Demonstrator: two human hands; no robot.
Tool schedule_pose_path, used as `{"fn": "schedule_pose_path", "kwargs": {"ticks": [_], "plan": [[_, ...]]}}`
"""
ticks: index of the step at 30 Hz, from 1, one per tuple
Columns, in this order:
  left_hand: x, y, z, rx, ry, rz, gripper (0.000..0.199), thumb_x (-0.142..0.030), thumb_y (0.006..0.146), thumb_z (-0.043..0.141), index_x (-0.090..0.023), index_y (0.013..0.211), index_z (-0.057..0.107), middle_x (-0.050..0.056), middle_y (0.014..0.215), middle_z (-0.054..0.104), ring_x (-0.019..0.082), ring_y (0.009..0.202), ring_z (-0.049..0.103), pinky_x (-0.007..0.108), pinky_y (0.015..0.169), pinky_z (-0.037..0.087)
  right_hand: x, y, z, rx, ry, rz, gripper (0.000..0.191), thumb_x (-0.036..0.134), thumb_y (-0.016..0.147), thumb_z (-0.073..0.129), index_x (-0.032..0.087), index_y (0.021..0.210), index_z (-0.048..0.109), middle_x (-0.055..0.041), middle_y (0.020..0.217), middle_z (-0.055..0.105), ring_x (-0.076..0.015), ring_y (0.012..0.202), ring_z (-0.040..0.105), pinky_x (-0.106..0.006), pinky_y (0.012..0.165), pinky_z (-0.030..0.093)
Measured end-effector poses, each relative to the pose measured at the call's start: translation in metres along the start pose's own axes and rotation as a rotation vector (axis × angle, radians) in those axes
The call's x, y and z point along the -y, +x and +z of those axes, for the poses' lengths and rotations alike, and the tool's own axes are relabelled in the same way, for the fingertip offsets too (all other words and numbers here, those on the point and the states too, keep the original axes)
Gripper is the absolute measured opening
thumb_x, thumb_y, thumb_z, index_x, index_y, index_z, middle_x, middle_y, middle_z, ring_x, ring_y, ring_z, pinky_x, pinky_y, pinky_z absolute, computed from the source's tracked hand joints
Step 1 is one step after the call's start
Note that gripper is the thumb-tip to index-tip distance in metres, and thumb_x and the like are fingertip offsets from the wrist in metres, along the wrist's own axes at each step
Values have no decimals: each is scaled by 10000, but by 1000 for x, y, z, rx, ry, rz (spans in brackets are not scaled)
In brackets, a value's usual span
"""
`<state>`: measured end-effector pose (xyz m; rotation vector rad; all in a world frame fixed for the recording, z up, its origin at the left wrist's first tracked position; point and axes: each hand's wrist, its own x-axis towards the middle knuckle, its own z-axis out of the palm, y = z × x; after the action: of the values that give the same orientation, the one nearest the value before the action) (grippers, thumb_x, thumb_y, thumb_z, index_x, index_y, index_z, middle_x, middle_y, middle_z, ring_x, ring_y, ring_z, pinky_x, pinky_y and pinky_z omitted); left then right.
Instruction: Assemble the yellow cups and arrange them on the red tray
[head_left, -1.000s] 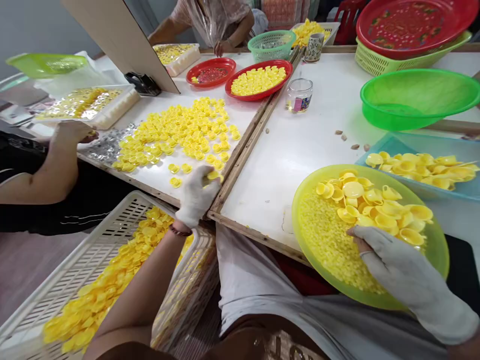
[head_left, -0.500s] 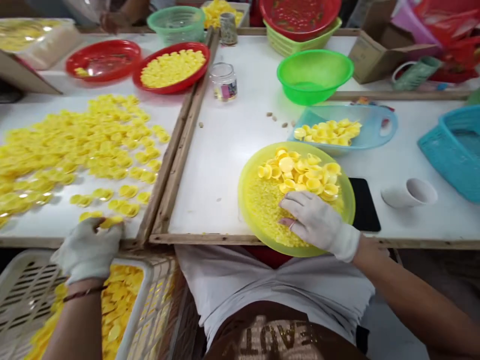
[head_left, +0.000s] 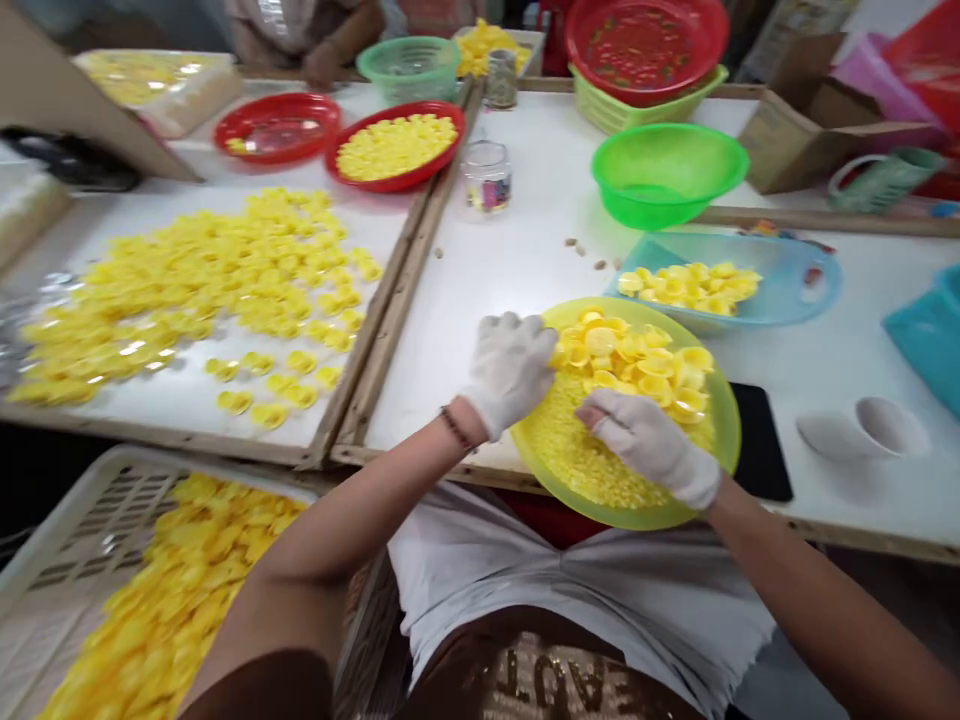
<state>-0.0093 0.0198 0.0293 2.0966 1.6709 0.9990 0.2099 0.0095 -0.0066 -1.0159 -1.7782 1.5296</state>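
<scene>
My left hand (head_left: pixel 511 372), in a white glove with bare fingertips, is over the left rim of a yellow bowl (head_left: pixel 724 440). Its fingers are curled down, and what they hold is hidden. Above the bowl's right part, my right hand (head_left: pixel 651 442), gloved alike, has thumb and fingers pinched together; I cannot make out anything between them. Small yellow bits (head_left: pixel 581 462) fill the near part of the bowl. Yellow cup-shaped pieces (head_left: pixel 645 365) are heaped at its far side, just beyond my hands.
Many yellow pieces (head_left: pixel 217 270) lie spread on the left table. Below stands a white crate (head_left: pixel 67 560) of yellow pieces. A blue scoop (head_left: pixel 787 285), a green bowl (head_left: pixel 671 175), a glass jar (head_left: pixel 487 180), a phone (head_left: pixel 761 440) and a white cup (head_left: pixel 889 428) stand around. Someone sits opposite.
My left hand has moved right, from the pieces at the left table's front edge to the yellow bowl. Two pieces there are gone. My right hand has drawn back from the heap, its fingers now pinched.
</scene>
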Motion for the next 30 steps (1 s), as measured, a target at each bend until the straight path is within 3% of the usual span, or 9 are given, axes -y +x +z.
{"fn": "schedule_pose_path", "kwargs": {"ticks": [2, 5, 8, 11, 14, 16, 20, 24, 30], "plan": [[-2, 8, 7, -17, 32, -49, 131, -295, 882, 729, -189, 955, 706, 99, 1053, 701, 291, 1089, 629, 562, 1027, 481, 1, 1, -2, -54, 93, 101, 233, 431, 928, 709, 235, 820, 641, 0, 676, 537, -129, 562, 445, -256, 452, 380], [0, 10, 9, 6, 13, -101, 253, -357, 912, 719, -186, 1094, 686, 101, 1082, 689, 253, 1041, 637, 499, 954, 545, 4, 4, -8, -125, 424, 304, 308, 503, 902, 701, 240, 796, 577, 47, 594, 372, -92, 457, 280, -239, 387, 224], [-3, 4, 5, 53, -24, -111, 289, -371, 953, 679, -194, 1182, 666, 107, 1143, 677, 220, 990, 654, 425, 877, 589, 12, 9, -13, -134, 684, 414, 325, 503, 890, 686, 236, 783, 534, 56, 612, 346, -76, 440, 242, -226, 376, 201], [-12, -8, 0, 99, -58, -73, 299, -383, 1003, 609, -180, 1219, 646, 102, 1195, 663, 188, 982, 658, 376, 849, 600, 20, 13, -13, -141, 787, 425, 285, 454, 882, 678, 232, 798, 520, 51, 627, 382, -77, 444, 284, -209, 379, 219], [-19, -22, 5, 178, -128, 5, 184, -292, 940, 678, -192, 1095, 678, 80, 1034, 694, 181, 865, 657, 348, 783, 590, 29, 15, -8, -139, 771, 368, 352, 482, 889, 692, 228, 786, 472, 82, 586, 338, -58, 412, 217, -196, 373, 189], [-20, -32, 13, 221, -139, 62, 157, -248, 896, 694, -200, 1044, 673, 66, 951, 692, 194, 818, 651, 357, 757, 573, 35, 18, -3, -155, 741, 277, 450, 593, 884, 691, 233, 784, 440, 98, 572, 305, -53, 399, 192, -197, 364, 173], [-17, -42, 34, 217, -54, 153, 150, -272, 872, 674, -196, 992, 628, 44, 883, 670, 198, 774, 632, 349, 734, 537, 42, 30, 8, -270, 671, 15, 563, 771, 879, 579, 241, 779, 418, 85, 587, 319, -62, 408, 266, -217, 381, 218], [-18, -41, 45, 209, -51, 174, 159, -277, 836, 707, -195, 872, 576, 8, 783, 636, 166, 677, 586, 320, 683, 493, 40, 35, 19, -369, 612, -136, 527, 748, 916, 543, 249, 784, 441, 66, 606, 347, -84, 442, 340, -249, 415, 272], [-19, -39, 46, 161, -63, 168, 205, -264, 802, 731, -199, 848, 542, -6, 758, 626, 162, 665, 562, 308, 638, 454, 31, 34, 23, -460, 516, -132, 503, 769, 895, 549, 268, 867, 519, 52, 618, 337, -137, 514, 447, -275, 453, 373]]}}
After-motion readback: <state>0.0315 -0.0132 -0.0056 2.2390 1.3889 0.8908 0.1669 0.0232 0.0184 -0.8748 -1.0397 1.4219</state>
